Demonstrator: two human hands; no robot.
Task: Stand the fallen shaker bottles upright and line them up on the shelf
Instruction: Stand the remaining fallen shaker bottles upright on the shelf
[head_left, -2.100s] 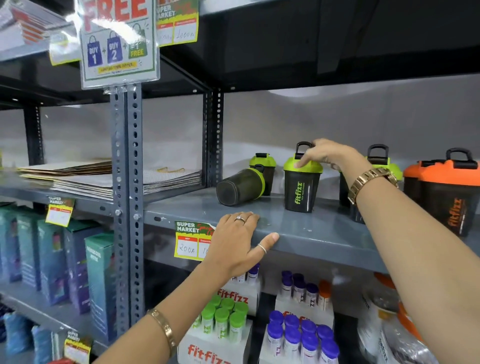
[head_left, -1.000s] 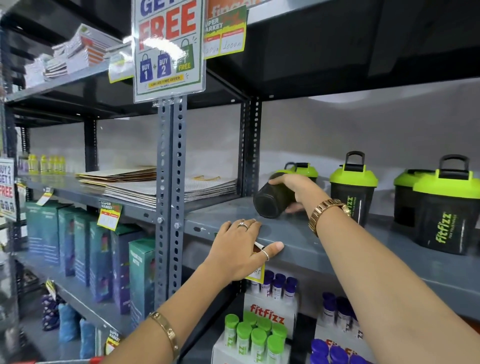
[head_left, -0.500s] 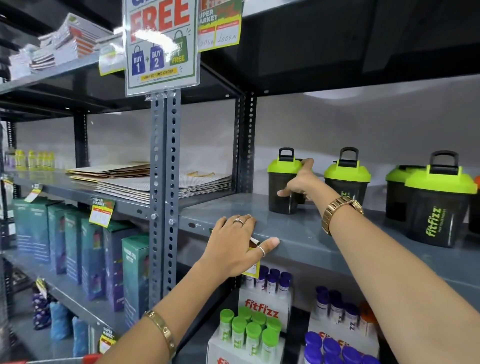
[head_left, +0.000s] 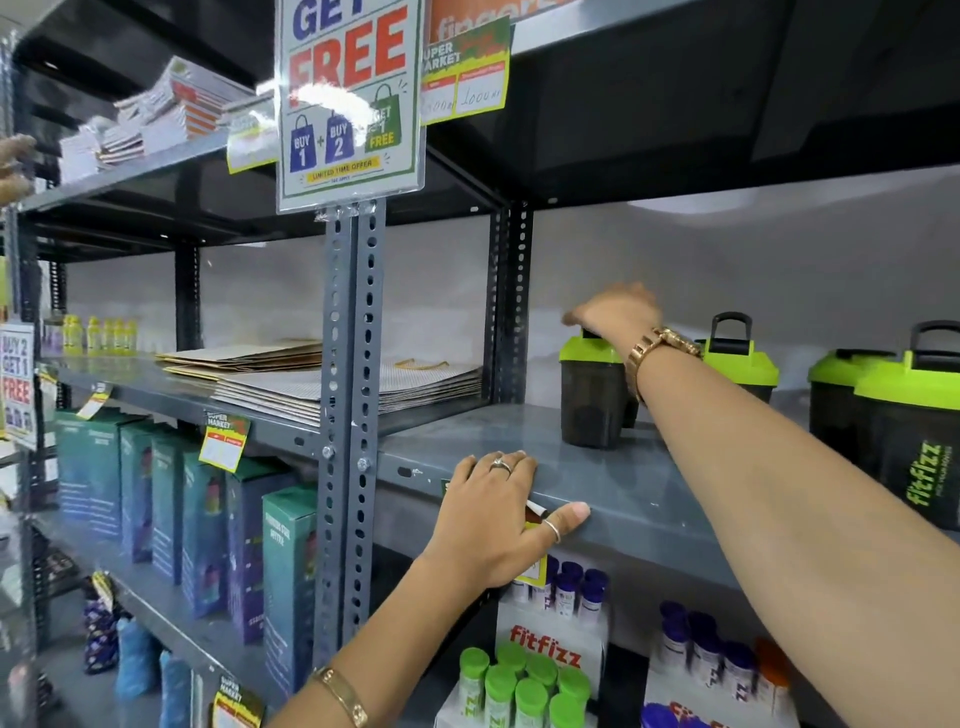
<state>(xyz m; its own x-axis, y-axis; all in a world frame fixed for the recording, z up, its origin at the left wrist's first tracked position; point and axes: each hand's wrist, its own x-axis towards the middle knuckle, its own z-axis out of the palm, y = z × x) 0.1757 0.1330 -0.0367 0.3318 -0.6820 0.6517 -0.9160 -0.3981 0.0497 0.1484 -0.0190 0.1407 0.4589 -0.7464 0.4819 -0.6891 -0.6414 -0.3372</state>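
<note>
A dark shaker bottle (head_left: 589, 410) with a green lid stands upright at the left end of the grey shelf (head_left: 613, 483). My right hand (head_left: 615, 312) sits on top of its lid, fingers curled down over the handle and hiding it. To its right, another green-lidded shaker (head_left: 743, 364) stands upright behind my forearm. Two larger green-lidded ones stand further right; the nearer (head_left: 906, 441) reads "fitfizz". My left hand (head_left: 498, 519) lies flat on the shelf's front edge, fingers spread, thumb on the lip.
A perforated steel post (head_left: 353, 415) carrying a "FREE" offer sign (head_left: 353, 98) stands left of the shelf bay. Flat paper bags (head_left: 322, 379) are stacked on the neighbouring shelf. Teal boxes (head_left: 208, 519) and fitfizz tubes (head_left: 524, 680) fill the shelves below.
The bottle that lay on its side now stands upright. My right hand has moved from its side up onto the lid. My left hand has stayed on the shelf edge.
</note>
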